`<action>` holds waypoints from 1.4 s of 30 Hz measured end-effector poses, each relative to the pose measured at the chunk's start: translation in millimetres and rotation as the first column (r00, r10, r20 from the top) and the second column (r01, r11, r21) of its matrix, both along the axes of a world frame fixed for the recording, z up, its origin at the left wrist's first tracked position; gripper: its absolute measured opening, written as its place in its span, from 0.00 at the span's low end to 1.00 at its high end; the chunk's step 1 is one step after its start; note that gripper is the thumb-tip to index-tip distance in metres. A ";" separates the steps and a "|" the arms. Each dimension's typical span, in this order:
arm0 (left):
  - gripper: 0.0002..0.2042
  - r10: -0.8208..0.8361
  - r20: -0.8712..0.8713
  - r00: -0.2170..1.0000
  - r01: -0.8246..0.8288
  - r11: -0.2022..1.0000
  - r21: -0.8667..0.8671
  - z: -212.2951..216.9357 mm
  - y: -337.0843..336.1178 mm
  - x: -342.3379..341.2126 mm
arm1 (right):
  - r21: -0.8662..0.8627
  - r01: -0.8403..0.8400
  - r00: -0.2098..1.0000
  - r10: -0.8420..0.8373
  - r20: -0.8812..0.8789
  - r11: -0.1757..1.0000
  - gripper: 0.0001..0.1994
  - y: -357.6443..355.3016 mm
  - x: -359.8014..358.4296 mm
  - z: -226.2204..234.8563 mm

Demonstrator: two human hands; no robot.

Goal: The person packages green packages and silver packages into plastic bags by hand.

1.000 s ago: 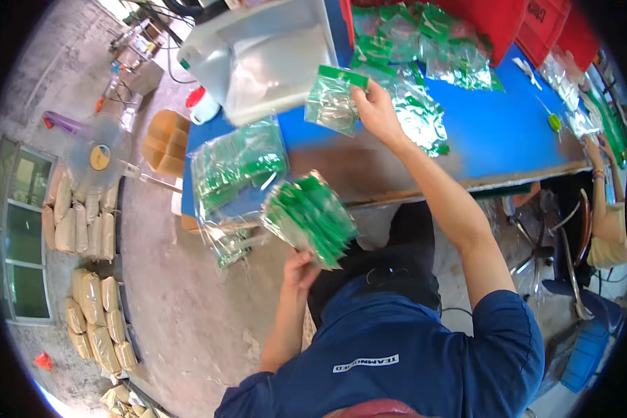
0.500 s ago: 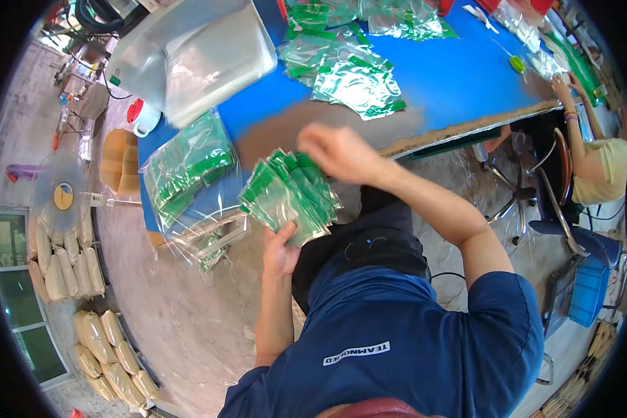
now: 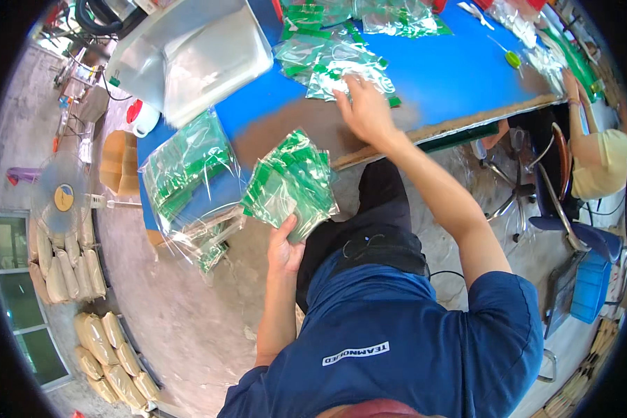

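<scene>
The left hand's grip (image 3: 285,244) pinches the near end of a fanned bundle of green-and-clear packets (image 3: 292,177), thumb on top, the bundle held out in front of the body near the front edge of the bench (image 3: 432,76). Plastic this slick, held only at one end, could let the outer packets slide free; a loosened thumb would be the likely cause, and some might drop to the floor (image 3: 219,320). The right hand's grip (image 3: 366,115) is spread and empty, fingertips at the near edge of a loose pile (image 3: 348,70) on the bench; whether they touch it I cannot tell. Because those packets overlap, a pinch there could lift two together or drag neighbours askew. To the left, a packet stack (image 3: 191,157) lies in clear plastic that overhangs the bench edge, so a knock from the left forearm might pull it down.
</scene>
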State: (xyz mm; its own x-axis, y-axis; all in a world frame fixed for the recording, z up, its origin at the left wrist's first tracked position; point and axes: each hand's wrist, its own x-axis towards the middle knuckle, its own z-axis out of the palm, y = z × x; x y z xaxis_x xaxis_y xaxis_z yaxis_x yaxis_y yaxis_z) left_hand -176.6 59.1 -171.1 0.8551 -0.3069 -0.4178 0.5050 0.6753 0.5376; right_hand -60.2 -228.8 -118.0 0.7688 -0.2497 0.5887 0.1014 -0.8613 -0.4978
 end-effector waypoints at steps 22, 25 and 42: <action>0.29 -0.089 0.038 0.995 0.089 0.996 0.012 24.3 -14.0 -1.0 | 0.140 -0.669 0.741 0.668 0.063 0.730 0.12 12.7 -62.9 68.3; 0.28 -0.108 -0.007 0.994 0.104 0.968 -0.228 20.6 -9.4 5.2 | -0.061 -0.933 0.360 0.915 -0.184 0.355 0.16 43.5 -70.0 38.6; 0.28 -0.075 -0.014 0.997 0.067 0.942 -0.328 -21.7 17.4 -1.5 | 0.051 0.034 0.994 -0.029 -0.104 0.998 0.16 -62.3 90.5 5.1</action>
